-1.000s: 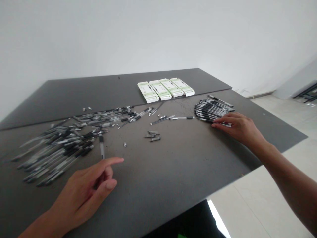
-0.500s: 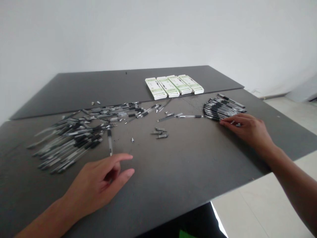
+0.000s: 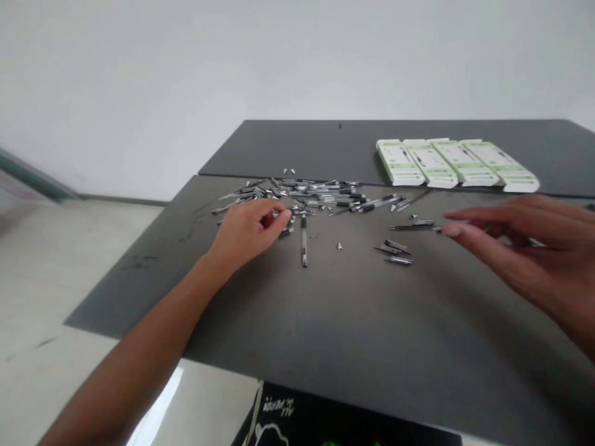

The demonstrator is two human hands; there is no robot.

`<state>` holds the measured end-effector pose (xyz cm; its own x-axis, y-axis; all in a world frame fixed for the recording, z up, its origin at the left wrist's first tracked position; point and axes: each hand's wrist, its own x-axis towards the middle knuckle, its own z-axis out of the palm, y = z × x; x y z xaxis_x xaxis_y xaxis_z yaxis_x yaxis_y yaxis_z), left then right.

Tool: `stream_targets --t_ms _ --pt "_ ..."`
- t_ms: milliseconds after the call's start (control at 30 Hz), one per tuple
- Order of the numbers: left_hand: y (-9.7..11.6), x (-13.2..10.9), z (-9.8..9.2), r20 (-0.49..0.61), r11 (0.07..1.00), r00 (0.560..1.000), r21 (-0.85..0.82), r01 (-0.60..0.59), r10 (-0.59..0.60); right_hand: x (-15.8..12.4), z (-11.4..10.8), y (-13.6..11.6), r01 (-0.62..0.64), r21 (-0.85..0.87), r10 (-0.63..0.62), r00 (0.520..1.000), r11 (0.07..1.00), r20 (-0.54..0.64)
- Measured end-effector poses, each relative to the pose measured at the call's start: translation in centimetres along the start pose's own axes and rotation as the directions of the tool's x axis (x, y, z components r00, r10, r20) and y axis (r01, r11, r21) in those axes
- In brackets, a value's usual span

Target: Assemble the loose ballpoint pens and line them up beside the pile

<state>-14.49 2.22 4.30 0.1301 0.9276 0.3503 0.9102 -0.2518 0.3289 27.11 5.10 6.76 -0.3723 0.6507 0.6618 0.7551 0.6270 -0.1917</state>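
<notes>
On a dark grey worktop, a person's left hand is reaching into a loose heap of black-and-clear ballpoint pens, its fingers curling together at the heap's near edge; whether that grip is clamped on anything cannot be told. The right hand is hovering just beside a few pen parts, its grip open and fingers spread apart. A single pen is lying alone between the hands, near a small metal tip, while four white-and-green boxes are sitting in a row beyond.
</notes>
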Motion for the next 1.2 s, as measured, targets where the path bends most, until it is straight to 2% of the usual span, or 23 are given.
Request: stream_targets --t_ms 67,100,167,233,333,467,600,767,900,1033,1200 --pt "-2.0 0.6 -1.1 0.029 1.000 1.000 0.024 0.011 -0.012 1.7 2.5 -3.2 0.099 0.061 -0.103 0.992 0.993 0.070" --pt "-2.9 0.8 -1.7 0.053 0.999 0.999 0.033 0.008 -0.009 2.1 3.6 -3.9 0.156 0.083 -0.163 0.983 0.984 0.083" --pt "-4.3 0.9 -2.7 0.126 0.999 0.992 0.036 -0.013 0.008 2.0 5.4 -3.9 0.226 0.113 -0.239 0.963 0.968 0.123" --pt "-5.0 0.8 -3.5 0.215 0.999 0.976 0.027 -0.031 0.025 1.2 6.4 -2.8 0.234 0.120 -0.252 0.953 0.965 0.169" --pt "-5.1 0.3 -3.9 0.358 0.999 0.933 0.011 -0.034 0.028 -0.1 6.7 -1.2 0.219 0.092 -0.234 0.950 0.971 0.207" --pt "-4.6 -0.1 -3.8 0.490 0.999 0.871 -0.022 -0.028 0.035 -0.5 6.2 -1.0 0.233 0.030 -0.235 0.959 0.972 0.162" --pt "-4.3 0.0 -3.6 0.513 1.000 0.858 0.016 -0.010 0.001 -0.5 6.0 -1.8 0.227 0.071 -0.236 0.953 0.971 0.190" --pt "-4.7 -0.1 -3.5 0.521 0.998 0.851 0.032 0.057 -0.065 -0.2 6.4 -3.5 0.120 0.180 -0.168 0.946 0.976 0.277" --pt "-4.8 -0.2 -3.3 0.522 0.999 0.851 0.021 0.050 -0.054 2.2 7.4 -5.3 0.171 0.194 -0.234 0.898 0.966 0.372" --pt "-4.5 -0.1 -3.1 0.526 0.999 0.850 0.019 0.032 -0.038 6.6 10.0 -7.3 0.267 0.193 -0.326 0.838 0.944 0.438" --pt "-4.0 -0.1 -3.1 0.525 1.000 0.851 0.022 0.001 -0.013 11.5 14.2 -10.1 0.231 0.118 -0.257 0.801 0.966 0.541"
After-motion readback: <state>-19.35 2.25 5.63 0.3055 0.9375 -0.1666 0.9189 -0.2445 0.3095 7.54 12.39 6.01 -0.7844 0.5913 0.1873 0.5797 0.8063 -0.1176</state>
